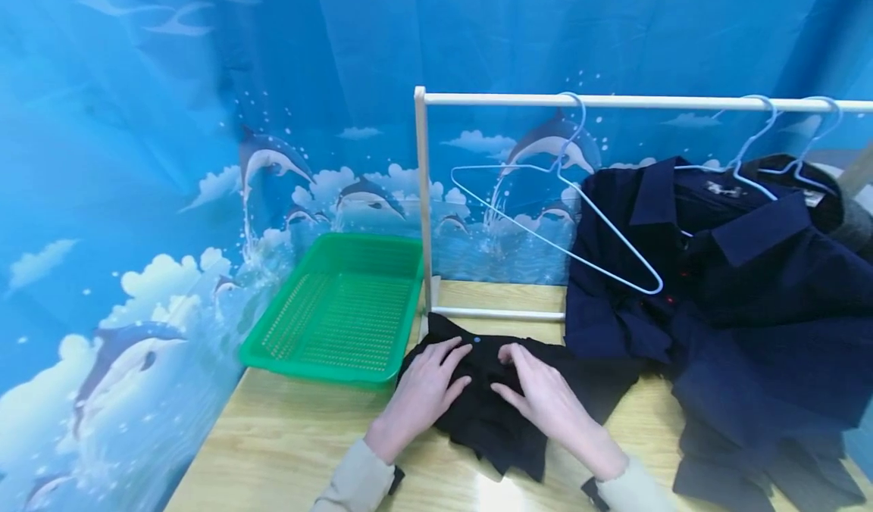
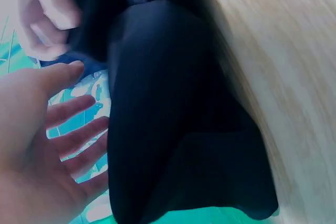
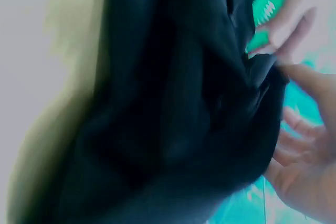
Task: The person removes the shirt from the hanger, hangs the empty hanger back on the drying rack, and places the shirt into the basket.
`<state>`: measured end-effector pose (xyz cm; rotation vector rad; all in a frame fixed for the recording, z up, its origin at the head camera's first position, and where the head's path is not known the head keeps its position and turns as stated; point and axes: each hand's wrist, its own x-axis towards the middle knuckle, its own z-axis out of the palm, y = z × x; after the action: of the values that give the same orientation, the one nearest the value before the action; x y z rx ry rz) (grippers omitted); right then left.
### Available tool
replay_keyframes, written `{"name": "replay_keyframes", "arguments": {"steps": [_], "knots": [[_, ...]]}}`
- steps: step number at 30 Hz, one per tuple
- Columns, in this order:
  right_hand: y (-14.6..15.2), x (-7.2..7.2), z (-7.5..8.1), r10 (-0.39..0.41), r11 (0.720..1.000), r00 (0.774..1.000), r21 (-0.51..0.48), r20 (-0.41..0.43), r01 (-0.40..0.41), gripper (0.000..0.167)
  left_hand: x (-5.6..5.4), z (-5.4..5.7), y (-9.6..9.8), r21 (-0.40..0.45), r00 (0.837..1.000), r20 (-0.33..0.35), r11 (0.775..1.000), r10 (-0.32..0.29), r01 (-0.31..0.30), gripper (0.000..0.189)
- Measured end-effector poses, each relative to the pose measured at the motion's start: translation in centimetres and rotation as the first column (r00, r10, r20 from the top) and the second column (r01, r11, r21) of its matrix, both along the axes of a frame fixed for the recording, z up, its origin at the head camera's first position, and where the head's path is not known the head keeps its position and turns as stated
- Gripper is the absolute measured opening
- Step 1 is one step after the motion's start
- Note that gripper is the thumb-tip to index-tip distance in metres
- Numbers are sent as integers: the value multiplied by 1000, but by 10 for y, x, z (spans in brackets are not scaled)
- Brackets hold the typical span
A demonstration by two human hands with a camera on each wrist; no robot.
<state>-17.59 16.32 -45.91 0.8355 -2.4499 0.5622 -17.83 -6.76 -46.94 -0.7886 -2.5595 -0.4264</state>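
A crumpled black garment (image 1: 498,436) lies on the wooden table, a small round blue spot near its upper edge. My left hand (image 1: 426,383) is over its left part, thumb and fingers spread; in the left wrist view the fingers (image 2: 79,135) reach the dark cloth's edge. Over the middle of the garment, my right hand (image 1: 546,394) has its fingers bent loosely, with a gap between thumb and forefinger. In the right wrist view that hand's thumb (image 3: 304,80) touches a raised edge of the cloth, and the cloth covers some fingertips.
A green plastic basket (image 1: 327,323) stands left of a white clothes rack (image 1: 505,99). From the rail hang a bare light-blue hanger (image 1: 607,224) and, to its right, a navy collared shirt (image 1: 743,285) beside another dark garment (image 1: 784,165). A dolphin-print curtain (image 1: 170,194) closes the back.
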Motion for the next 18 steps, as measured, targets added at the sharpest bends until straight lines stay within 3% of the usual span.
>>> {"name": "replay_keyframes", "arguments": {"steps": [3, 7, 10, 13, 15, 18], "knots": [[24, 0, 12, -41, 999, 997, -7, -59, 40, 48, 0, -4, -1, -40, 999, 36, 999, -7, 9, 52], [71, -2, 22, -152, 988, 981, -3, -120, 153, 37, 2, -8, -3, -102, 991, 132, 994, -11, 25, 55], [112, -1, 21, -250, 962, 967, 95, -49, 254, 47, 3, -11, -5, -119, 985, 171, 992, -23, 44, 55], [145, 3, 11, -335, 918, 941, 243, 54, 313, 53, 1, -16, -5, -125, 989, 144, 991, -36, 54, 53], [159, 5, 1, -369, 899, 923, 295, 106, 325, 47, 0, -17, -5, -126, 989, 145, 990, -36, 55, 54], [169, 6, -10, -393, 894, 905, 300, 163, 334, 37, 0, -18, -4, -130, 986, 162, 990, -34, 55, 54]]}}
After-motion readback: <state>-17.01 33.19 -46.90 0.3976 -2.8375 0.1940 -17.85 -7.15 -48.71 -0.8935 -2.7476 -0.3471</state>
